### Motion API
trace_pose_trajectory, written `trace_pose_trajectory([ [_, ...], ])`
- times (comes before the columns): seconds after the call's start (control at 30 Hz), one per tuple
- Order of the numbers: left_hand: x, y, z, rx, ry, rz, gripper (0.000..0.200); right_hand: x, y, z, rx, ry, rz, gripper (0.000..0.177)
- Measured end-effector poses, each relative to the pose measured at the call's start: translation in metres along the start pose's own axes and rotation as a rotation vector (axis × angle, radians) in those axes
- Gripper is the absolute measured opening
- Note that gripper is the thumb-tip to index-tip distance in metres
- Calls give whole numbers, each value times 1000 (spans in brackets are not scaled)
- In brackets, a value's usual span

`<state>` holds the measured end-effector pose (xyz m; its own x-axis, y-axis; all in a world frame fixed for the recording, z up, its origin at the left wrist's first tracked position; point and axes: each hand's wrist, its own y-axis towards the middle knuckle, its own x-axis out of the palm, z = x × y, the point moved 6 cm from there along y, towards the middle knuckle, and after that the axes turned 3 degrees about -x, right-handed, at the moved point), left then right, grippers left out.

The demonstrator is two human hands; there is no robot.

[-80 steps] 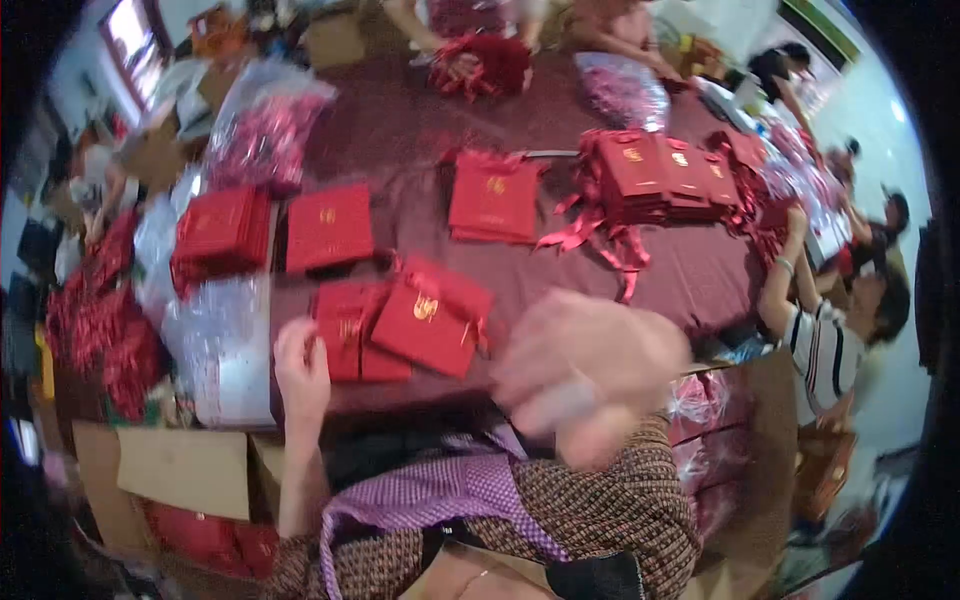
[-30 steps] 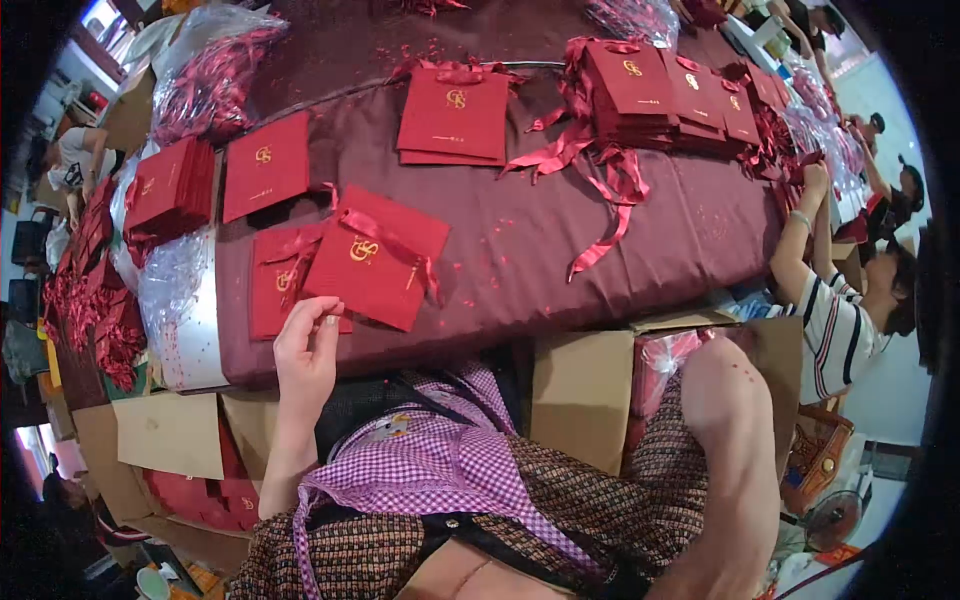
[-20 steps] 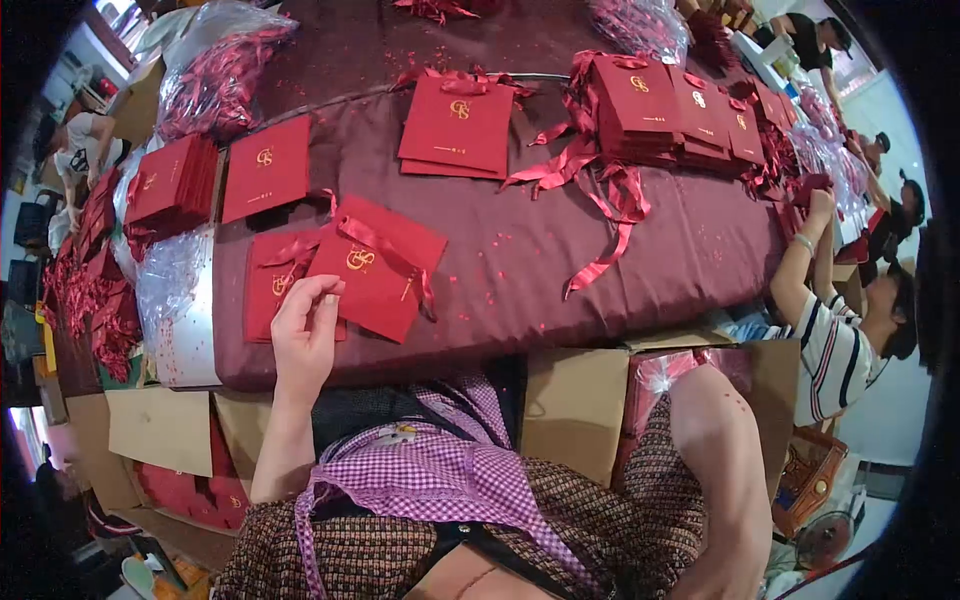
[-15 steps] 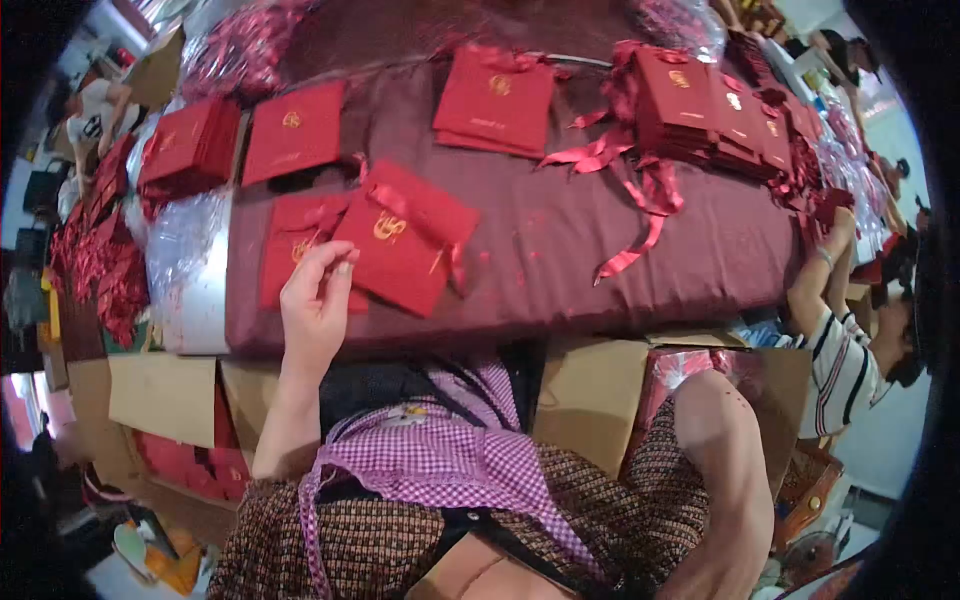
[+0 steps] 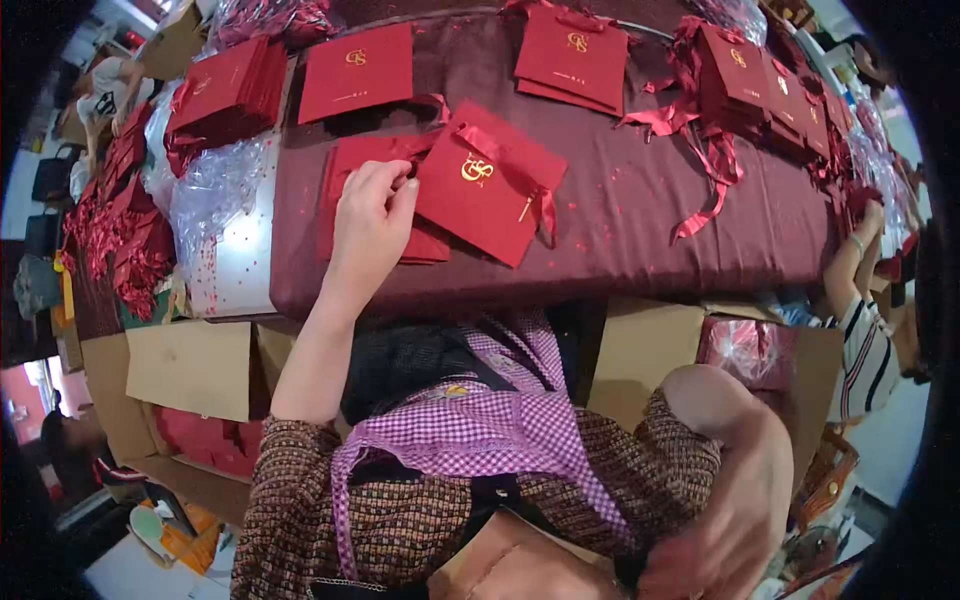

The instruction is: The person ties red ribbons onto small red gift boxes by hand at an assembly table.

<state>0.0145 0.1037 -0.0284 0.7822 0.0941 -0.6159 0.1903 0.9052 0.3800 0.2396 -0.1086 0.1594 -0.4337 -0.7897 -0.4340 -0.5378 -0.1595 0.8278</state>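
Note:
My left hand (image 5: 372,215) is over the lower of two overlapping red gift bags, thumb and fingers drawn together in a pinch. Whatever may be between the fingertips is too small to make out. Beside the fingertips, the upper gift bag (image 5: 510,215) lies tilted, with gold lettering, a red ribbon and a small gold tag. Under it and under my hand is the lower red gift bag (image 5: 342,180), partly hidden. My right hand (image 5: 700,560) is at the bottom edge, close to my body, smeared by motion, its arm sharply bent.
Red gift bags stand in stacks at the left (image 5: 235,85) and right (image 5: 735,75) of the cloth-covered table (image 5: 600,260). Loose ribbon (image 5: 715,190) trails on the cloth. Open cartons (image 5: 190,370) flank me below the table edge. Another person's arm (image 5: 850,260) is at the right.
The whole view has shifted, so the table and bags appear higher and further right. My left hand stays pinched near the two bags. My right hand has come into view at the bottom, blurred.

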Motion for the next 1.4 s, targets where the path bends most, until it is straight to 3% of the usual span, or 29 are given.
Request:
trace_pose_trajectory([
  [0.03,2,2,3,56,58,-13,15,-6,-13,16,16,-120,205,32],
  [0.07,5,5,2,54,70,-31,19,-4,-39,15,200,-135,-33,29],
  [0.1,7,7,1,63,62,-49,19,-9,-64,30,423,-205,187,25],
  [0.13,9,10,2,78,111,-71,22,-17,-69,59,779,-609,-229,22],
  [0.17,12,11,3,93,159,-94,24,-20,-109,68,799,-896,438,25],
  [0.2,15,12,5,83,176,-123,27,-28,-131,86,1017,-1083,231,32],
  [0.27,20,14,5,101,211,-156,28,-24,-178,110,1130,-1152,276,39],
  [0.4,30,17,1,92,291,-182,29,-23,-188,126,1149,-1212,105,37],
  [0.5,35,16,-10,72,205,-168,27,-23,-199,133,1144,-1174,92,32],
  [0.63,35,19,-14,-68,102,-179,21,-30,-205,128,1124,-1139,273,25],
  [0.77,31,17,-16,-188,16,-181,20,-39,-176,111,955,-1093,531,24],
  [0.83,28,15,-8,-333,-42,-204,18,-38,-158,110,851,-977,550,18],
  [0.93,37,10,-10,-299,-235,-179,15,-26,-139,137,787,-826,509,20],
  [0.97,40,8,-10,-295,-231,-191,15,-20,-137,151,838,-837,444,21],
  [1.17,42,-4,-6,-438,-581,-310,23,-4,-167,193,961,-1093,550,16],
  [1.4,43,-7,-13,-477,-673,-402,28,-6,-180,195,1040,-992,790,15],
])
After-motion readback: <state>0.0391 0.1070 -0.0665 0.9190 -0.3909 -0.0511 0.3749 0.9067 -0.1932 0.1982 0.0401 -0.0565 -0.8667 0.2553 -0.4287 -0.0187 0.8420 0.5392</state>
